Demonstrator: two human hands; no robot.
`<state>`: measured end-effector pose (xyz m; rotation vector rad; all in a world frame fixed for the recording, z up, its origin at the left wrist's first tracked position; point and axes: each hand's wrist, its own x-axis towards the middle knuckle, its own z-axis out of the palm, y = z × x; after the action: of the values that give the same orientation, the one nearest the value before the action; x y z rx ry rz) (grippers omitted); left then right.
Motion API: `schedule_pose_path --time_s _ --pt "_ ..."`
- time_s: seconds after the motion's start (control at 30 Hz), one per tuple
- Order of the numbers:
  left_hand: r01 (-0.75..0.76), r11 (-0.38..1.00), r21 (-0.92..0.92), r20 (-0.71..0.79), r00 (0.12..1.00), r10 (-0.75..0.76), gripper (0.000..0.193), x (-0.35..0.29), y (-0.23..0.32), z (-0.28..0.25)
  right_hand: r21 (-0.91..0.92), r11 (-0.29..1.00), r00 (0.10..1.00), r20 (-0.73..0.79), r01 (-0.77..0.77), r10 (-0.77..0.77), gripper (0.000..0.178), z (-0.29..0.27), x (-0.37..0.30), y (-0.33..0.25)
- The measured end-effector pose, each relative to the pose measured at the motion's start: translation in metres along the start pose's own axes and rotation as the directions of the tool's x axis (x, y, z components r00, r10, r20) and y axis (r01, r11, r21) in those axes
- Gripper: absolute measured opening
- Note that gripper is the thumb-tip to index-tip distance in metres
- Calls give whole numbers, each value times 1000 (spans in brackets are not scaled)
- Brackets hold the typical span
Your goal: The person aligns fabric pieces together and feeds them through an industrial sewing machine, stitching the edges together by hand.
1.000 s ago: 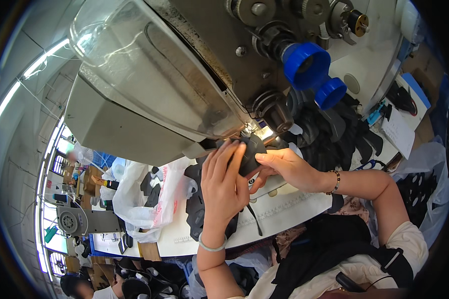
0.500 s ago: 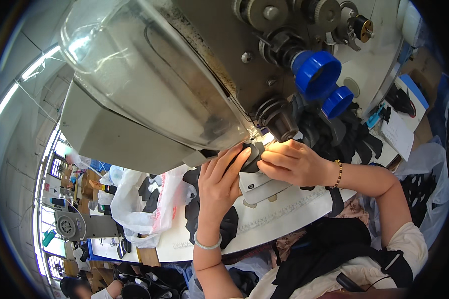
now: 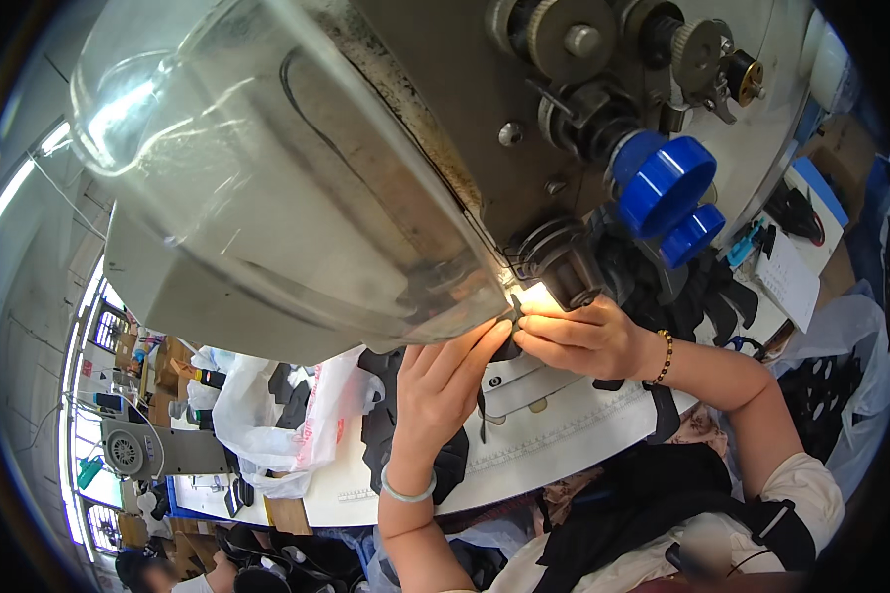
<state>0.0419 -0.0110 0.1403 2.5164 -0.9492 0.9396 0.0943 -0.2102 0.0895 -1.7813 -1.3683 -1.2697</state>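
Note:
Both of my hands meet beneath the head of a sewing machine (image 3: 445, 89), close to its lit needle area. My left hand (image 3: 443, 390) presses its fingers together on the near-left side of a small black fabric piece (image 3: 506, 350). From the other side, my right hand (image 3: 593, 339) pinches the same piece between thumb and fingers. Most of the piece is hidden by my fingers, and the needle tip is too small to make out. A clear plastic guard (image 3: 297, 188) hangs just above my left fingertips.
Black cut pieces (image 3: 727, 296) lie heaped behind my right hand, and more black fabric (image 3: 378, 425) sits left of my left wrist. White plastic bags (image 3: 257, 435) stand farther left. Blue knobs (image 3: 667, 188) jut out above my right hand. A ruler strip (image 3: 554, 427) runs along the table's front.
The black piece has turned and slipped lower between my fingers, so less of it shows. My hands have drawn closer together. The view has shifted, with the machine appearing larger.

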Motion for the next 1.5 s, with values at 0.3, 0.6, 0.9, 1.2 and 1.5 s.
schedule_pose_path --time_s 0.3,0.6,0.9,1.2,1.5 --pt "-32 998 -52 -14 999 31 27 -2 -4 5 16 1000 1000 -3 -21 21 21 -1 -1 -1" --pt "-39 997 -62 -9 999 38 28 -3 -4 4 21 1000 1000 12 -22 21 21 -2 -1 -1" --pt "-22 1000 -20 31 999 22 31 -3 -2 3 47 999 1000 -5 -1 1 22 1 -2 1" --pt "16 999 -42 36 999 -14 37 -1 2 3 77 997 1000 -1 -5 5 24 1 -2 3" --pt "34 999 -19 46 998 -34 40 -3 -5 5 85 993 996 45 -86 82 29 -2 2 -3"
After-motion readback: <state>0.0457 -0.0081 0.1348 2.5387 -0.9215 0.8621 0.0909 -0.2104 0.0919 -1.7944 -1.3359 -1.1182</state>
